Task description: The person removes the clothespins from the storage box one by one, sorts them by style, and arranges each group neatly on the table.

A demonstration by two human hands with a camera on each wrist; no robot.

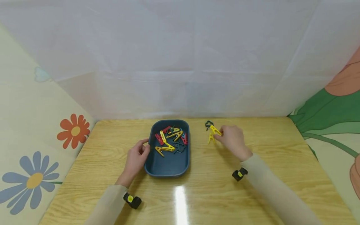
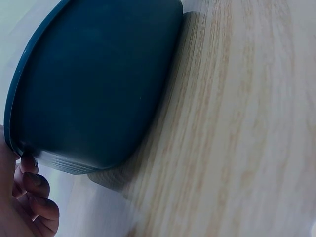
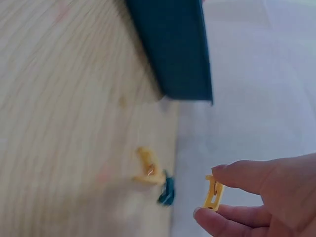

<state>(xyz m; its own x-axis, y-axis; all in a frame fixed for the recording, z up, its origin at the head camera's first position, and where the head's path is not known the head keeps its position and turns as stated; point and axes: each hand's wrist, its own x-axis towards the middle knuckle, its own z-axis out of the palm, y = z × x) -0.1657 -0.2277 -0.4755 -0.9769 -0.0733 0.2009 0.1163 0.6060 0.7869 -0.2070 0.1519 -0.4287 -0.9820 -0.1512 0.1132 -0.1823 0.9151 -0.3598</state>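
My left hand (image 1: 135, 157) pinches the left rim of a dark blue plastic tub (image 1: 167, 171); in the left wrist view its fingers (image 2: 39, 197) curl beneath that rim. Clothespins in red, yellow, blue and dark green lie jumbled inside the tub, mostly toward its far half. To the tub's right, my right hand (image 1: 234, 140) pinches a yellow clothespin (image 3: 214, 194) between thumb and fingers, held above the table. Below it, a second yellow clothespin (image 3: 148, 167) is on the table. Beside that one lies a dark green clip (image 3: 168, 190).
The wooden table (image 1: 213, 193) ends at a white sheet (image 1: 194, 72) hanging behind it. Flower-patterned panels (image 1: 33, 125) flank both sides. Each wrist carries a small black camera (image 1: 240, 174).
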